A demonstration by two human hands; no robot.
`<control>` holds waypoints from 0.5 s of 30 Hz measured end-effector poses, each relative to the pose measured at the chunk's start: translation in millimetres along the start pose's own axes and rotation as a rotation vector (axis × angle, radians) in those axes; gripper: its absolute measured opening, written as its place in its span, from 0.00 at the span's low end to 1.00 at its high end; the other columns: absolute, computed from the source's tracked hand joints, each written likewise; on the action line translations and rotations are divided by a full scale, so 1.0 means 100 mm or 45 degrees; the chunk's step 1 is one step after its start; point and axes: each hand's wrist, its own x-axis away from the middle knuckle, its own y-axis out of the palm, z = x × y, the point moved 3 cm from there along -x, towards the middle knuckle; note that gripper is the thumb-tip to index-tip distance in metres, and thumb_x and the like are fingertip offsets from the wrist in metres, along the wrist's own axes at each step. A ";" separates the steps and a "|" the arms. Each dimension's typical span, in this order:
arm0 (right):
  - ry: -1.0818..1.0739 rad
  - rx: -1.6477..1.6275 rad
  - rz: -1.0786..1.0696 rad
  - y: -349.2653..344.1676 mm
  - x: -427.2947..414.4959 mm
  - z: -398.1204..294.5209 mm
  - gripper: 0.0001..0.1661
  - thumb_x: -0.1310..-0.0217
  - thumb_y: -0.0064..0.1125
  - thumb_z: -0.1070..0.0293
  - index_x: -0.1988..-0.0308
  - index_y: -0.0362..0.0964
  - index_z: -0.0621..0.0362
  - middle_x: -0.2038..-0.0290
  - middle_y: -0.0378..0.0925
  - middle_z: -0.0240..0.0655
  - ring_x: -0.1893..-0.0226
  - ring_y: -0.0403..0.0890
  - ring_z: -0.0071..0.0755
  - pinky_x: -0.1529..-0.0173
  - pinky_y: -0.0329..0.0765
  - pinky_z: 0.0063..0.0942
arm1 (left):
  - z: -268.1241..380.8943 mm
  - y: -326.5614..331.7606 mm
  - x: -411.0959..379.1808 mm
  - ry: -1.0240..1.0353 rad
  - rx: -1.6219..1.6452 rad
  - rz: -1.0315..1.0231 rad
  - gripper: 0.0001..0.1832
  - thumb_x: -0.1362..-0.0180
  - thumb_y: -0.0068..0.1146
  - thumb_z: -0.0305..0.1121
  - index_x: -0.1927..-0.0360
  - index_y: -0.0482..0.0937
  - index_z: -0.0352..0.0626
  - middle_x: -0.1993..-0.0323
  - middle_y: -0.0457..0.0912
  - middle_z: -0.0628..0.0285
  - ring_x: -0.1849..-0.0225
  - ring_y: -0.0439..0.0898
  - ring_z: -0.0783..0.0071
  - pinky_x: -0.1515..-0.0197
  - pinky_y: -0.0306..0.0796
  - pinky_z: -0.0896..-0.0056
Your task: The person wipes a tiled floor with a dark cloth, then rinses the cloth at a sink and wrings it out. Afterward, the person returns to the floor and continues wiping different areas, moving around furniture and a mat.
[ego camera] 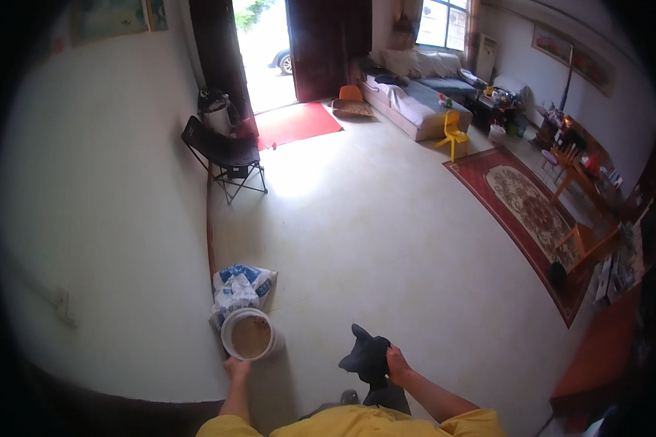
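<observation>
At the lower left my left hand [237, 367] grips the near rim of a white plastic bucket [276, 340], which holds a tan, grainy material. Right behind the bucket lies a crumpled white and blue woven sack [239, 290] against the wall. My right hand [398, 365] is closed on a black cloth item [367, 349], perhaps a bag or garment, which hangs in front of my body. Its exact kind cannot be told.
A folding chair [224, 147] stands by the left wall, near a red mat [300, 124] at the open doorway. Farther right are a yellow child's chair [452, 134], a sofa [423, 109] and a patterned rug [525, 202]. A reddish-brown piece of furniture [596, 349] stands at the lower right.
</observation>
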 end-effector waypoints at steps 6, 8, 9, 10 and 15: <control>0.055 -0.378 -0.589 0.14 -0.80 -1.47 0.21 0.30 0.36 0.60 0.46 0.64 0.60 0.55 0.75 0.39 0.53 0.75 0.35 0.46 0.73 0.31 | 2.76 1.48 -0.09 0.722 0.075 -0.583 0.28 0.46 0.58 0.46 0.44 0.73 0.43 0.49 0.78 0.51 0.48 0.76 0.52 0.45 0.69 0.61; -0.052 -0.266 -0.551 -0.08 -1.27 -1.67 0.22 0.30 0.36 0.58 0.45 0.63 0.60 0.52 0.74 0.39 0.52 0.75 0.36 0.46 0.73 0.32 | 3.57 1.78 -0.04 0.678 0.085 -0.876 0.31 0.45 0.57 0.51 0.41 0.70 0.43 0.50 0.79 0.53 0.46 0.76 0.55 0.46 0.69 0.61; -0.119 -0.198 -0.550 -0.17 -1.56 -1.88 0.23 0.30 0.35 0.57 0.44 0.62 0.60 0.51 0.73 0.39 0.51 0.75 0.36 0.46 0.73 0.32 | 3.95 1.89 -0.01 0.599 0.217 -0.984 0.33 0.44 0.56 0.52 0.40 0.68 0.44 0.49 0.78 0.54 0.45 0.75 0.57 0.46 0.69 0.61; -0.132 -0.248 -0.491 -0.09 -1.62 -2.13 0.23 0.30 0.38 0.55 0.44 0.62 0.58 0.50 0.73 0.37 0.51 0.75 0.35 0.46 0.74 0.31 | 4.20 1.91 0.02 0.495 0.321 -1.092 0.34 0.43 0.54 0.54 0.39 0.66 0.44 0.48 0.77 0.55 0.45 0.74 0.59 0.46 0.68 0.61; 0.206 -0.321 -0.841 0.00 -2.69 -2.93 0.22 0.30 0.37 0.56 0.42 0.62 0.53 0.47 0.72 0.34 0.47 0.73 0.31 0.43 0.71 0.32 | 5.14 2.26 -0.51 -0.032 1.012 -1.067 0.37 0.40 0.47 0.59 0.34 0.58 0.47 0.40 0.69 0.57 0.38 0.65 0.67 0.43 0.65 0.62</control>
